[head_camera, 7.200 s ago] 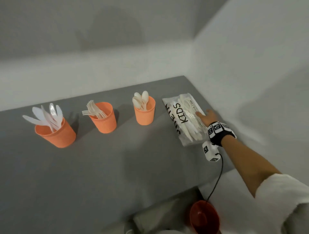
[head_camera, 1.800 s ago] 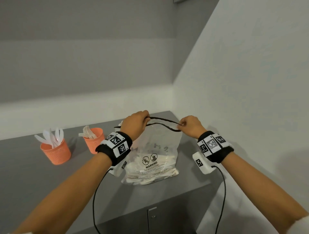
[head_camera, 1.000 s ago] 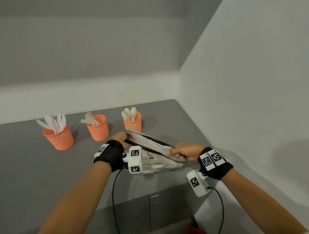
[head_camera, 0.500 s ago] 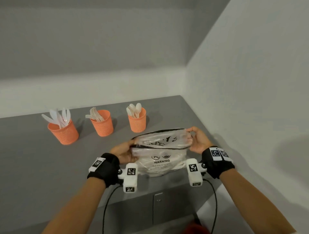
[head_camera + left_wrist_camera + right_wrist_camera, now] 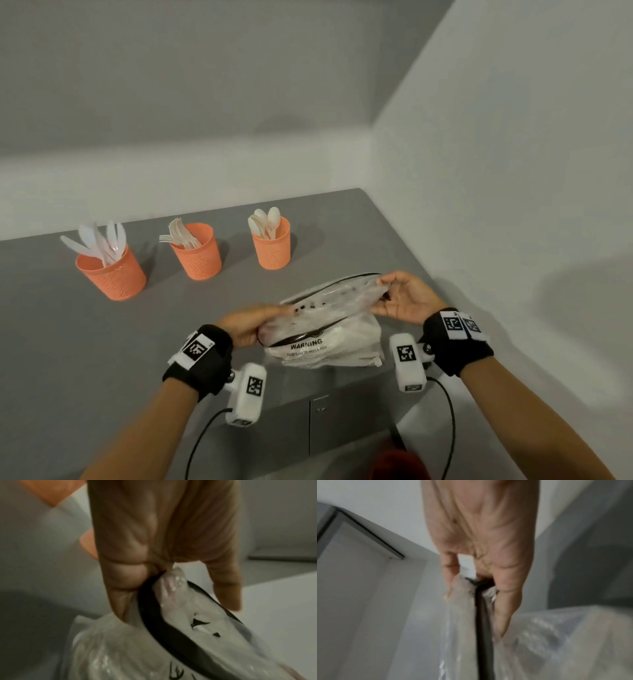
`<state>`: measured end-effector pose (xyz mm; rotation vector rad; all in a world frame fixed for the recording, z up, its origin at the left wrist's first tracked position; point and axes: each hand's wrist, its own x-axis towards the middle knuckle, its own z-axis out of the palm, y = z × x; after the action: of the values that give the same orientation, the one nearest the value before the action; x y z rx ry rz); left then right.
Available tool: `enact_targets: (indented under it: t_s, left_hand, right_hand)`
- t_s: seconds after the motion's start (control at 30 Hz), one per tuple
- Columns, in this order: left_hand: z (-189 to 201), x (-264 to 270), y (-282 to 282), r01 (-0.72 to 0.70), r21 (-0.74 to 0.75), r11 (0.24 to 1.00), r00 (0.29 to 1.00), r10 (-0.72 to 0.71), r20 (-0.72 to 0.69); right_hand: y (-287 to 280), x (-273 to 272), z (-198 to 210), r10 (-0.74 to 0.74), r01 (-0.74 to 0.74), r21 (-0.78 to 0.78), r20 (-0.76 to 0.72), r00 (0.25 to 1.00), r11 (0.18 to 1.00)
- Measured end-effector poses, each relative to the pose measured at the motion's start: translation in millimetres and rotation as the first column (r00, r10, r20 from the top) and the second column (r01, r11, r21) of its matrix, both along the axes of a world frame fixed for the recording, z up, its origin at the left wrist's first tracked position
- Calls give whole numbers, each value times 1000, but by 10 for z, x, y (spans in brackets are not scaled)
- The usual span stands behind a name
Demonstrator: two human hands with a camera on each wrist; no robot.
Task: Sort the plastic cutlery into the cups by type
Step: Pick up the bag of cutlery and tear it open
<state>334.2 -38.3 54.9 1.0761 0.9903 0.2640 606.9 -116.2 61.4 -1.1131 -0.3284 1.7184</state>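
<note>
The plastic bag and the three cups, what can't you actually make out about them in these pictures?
- Plastic bag: head view, the cloudy film and the hands, left and right, hide which cutlery is inside.
- Small print under WARNING: too small to read.
- Both wrist views: blurred; bag lettering is cut off at the edge.
- Knife cup, fork cup, spoon cup: walls hide the handles, so counts are uncertain.

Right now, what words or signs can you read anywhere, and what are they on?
"WARNING": on the plastic bag, below its black strip.
The smaller line under it: too blurred to read.
Black letter fragments higher on the bag: unreadable.
Black-and-white square codes on the wristbands: patterns, not words.
</note>
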Motion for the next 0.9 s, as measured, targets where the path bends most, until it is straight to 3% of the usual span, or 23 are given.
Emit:
enact_targets:
  t_s: [0.07, 0.13, 0.17, 0.23, 0.33, 0.43, 0.57, 0.7, 0.77, 0.8, 0.87, 0.9]
  left_hand:
    - [-25, -58, 3, 217, 112, 970, 971, -203, -125]
    - [-46, -79, 25, 272, 148, 951, 938, -228, -260]
    - [-54, -95, 34, 239, 122, 963, 942, -199, -271]
    - [-79, -137, 79, 34, -12, 999, 988, -36, -150]
    - [-97, -234, 197, -242, -275, 930, 961, 269, 65]
    - [-44, -205, 258, -339, -341, 877, 889, 417, 187]
    - [-19, -31, 231, -402, -391, 828, 826, 513, 236]
    - [-125, -5, 235, -475, -467, 746, 772, 608, 186]
    - [-206, -49, 232, -498, -381, 779, 805, 579, 133]
    - [-260, -70, 238, -527, -263, 808, 821, 564, 88]
    - [-343, -106, 236, -505, 152, 849, 858, 513, -11]
    - [-370, -131, 231, -391, 375, 840, 890, 449, -78]
  right_hand:
    - [77, -84, 1, -67, 66, -10, -68, 995, 998]
    - [150, -207, 29, -136, 130, -73, -99, 986, 989]
    - [180, -254, 33, -176, 164, -105, -117, 977, 981]
    - [220, -301, 38, -227, 207, -148, -135, 965, 967]
    - [254, -355, 51, -217, 198, -141, -133, 967, 970]
    - [318, -404, 30, -181, 171, -116, -85, 980, 978]
    - [386, -478, -122, -79, 78, -30, -53, 995, 997]
    - [411, -553, -213, 61, -63, 23, 69, 996, 998]
    - [396, -587, -235, 136, -146, 24, 244, 960, 989]
    - [386, -596, -275, 130, -150, 23, 375, 918, 988]
    - [343, -613, -347, 53, -97, 31, 657, 752, 995]
    - [319, -620, -367, 24, -98, 52, 763, 646, 994]
